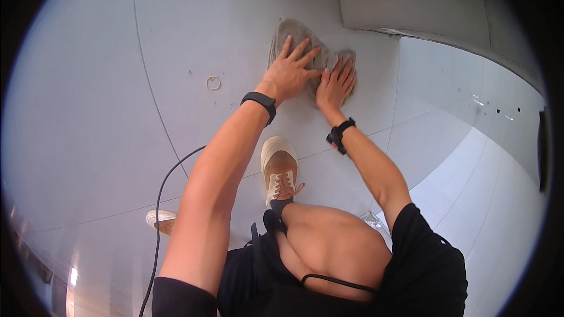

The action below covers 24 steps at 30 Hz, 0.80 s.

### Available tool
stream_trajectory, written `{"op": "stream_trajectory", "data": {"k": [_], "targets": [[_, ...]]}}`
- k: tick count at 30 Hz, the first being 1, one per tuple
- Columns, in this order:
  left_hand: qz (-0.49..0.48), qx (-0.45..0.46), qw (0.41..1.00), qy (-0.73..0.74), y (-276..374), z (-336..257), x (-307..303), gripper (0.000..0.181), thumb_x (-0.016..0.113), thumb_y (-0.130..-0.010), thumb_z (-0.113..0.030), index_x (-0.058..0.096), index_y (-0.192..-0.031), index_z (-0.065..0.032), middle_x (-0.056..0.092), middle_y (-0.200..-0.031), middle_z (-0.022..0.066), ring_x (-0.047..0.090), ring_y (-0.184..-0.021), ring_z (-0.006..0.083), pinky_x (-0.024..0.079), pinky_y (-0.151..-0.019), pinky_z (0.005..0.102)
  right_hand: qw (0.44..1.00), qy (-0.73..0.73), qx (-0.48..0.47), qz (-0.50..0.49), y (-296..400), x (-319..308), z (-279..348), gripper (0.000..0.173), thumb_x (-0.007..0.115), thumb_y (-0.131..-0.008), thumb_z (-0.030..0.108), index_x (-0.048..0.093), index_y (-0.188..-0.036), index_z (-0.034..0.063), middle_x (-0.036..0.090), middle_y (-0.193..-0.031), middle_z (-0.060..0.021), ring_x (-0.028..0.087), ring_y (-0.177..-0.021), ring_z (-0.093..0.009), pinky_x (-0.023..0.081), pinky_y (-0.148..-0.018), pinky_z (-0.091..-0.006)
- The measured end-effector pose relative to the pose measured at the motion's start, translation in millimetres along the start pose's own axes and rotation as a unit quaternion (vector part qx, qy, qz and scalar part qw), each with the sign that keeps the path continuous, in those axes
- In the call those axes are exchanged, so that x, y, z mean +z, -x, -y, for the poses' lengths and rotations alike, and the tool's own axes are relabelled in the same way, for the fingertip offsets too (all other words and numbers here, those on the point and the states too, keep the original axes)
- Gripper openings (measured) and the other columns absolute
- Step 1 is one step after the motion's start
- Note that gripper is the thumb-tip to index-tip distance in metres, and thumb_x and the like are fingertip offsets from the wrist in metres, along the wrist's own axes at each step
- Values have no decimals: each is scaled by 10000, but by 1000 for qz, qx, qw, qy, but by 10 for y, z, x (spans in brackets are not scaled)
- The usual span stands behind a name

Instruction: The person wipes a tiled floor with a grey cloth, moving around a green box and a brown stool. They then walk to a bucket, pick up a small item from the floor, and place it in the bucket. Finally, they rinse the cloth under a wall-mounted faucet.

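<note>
A grey-brown cloth [295, 31] lies spread on the pale tiled floor [211, 31], beyond my shoe. My left hand [288, 72] presses flat on its left part, fingers spread. On the cloth's smaller right part rests my right hand [335, 86], palm down, with the fingers apart. The thumb of my left hand reaches close to my right hand. Neither hand visibly grips the cloth. To the left of the hands, a thin cream-coloured ring [213, 82] lies on the floor with small dark specks around it.
A grey panel or cabinet base [414, 0] stands at the upper right, beside a glossy white tiled surface [440, 79]. My laced shoe [280, 167] is just below the hands. A black cable [161, 193] hangs at the left. Some clear plastic [373, 220] shows by my knee.
</note>
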<state>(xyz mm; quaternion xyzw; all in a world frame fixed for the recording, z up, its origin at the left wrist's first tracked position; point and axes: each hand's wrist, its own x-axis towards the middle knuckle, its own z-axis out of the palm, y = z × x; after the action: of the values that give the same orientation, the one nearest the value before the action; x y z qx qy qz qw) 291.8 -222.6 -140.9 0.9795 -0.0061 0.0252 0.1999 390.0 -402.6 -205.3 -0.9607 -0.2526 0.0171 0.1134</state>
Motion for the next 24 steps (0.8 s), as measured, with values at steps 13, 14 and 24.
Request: {"op": "stream_trajectory", "data": {"k": [13, 14, 24], "targets": [[-99, -216, 968, 77, -136, -579, 242, 621, 618, -993, -354, 497, -1562, -137, 326, -1667, 252, 209, -1573, 475, 121, -1283, 631, 979, -12, -199, 49, 740, -674, -169, 629, 578, -1029, 331, 397, -1556, 40, 276, -1680, -220, 262, -1526, -461, 228, -1222, -597], [-99, -214, 969, 68, -154, -616, 284, 616, 596, -1004, -380, 500, -1563, -139, 309, -1677, 247, 187, -1581, 473, 105, -1287, 628, 971, 19, -233, 57, 765, -590, -249, 620, 560, -1035, 333, 406, -1552, 27, 290, -1673, -225, 262, -1526, -465, 225, -1224, -599], [35, -6, 997, -70, -541, 250, 148, 617, 524, -1002, -648, 463, -1573, -422, 249, -1744, 21, 135, -1627, 284, 48, -1335, 552, 997, 49, -3, 52, 884, 45, 879, 741, 377, -1080, 407, 147, -1681, 40, 92, -1745, -220, 52, -1593, -484, 67, -1244, -664]]}}
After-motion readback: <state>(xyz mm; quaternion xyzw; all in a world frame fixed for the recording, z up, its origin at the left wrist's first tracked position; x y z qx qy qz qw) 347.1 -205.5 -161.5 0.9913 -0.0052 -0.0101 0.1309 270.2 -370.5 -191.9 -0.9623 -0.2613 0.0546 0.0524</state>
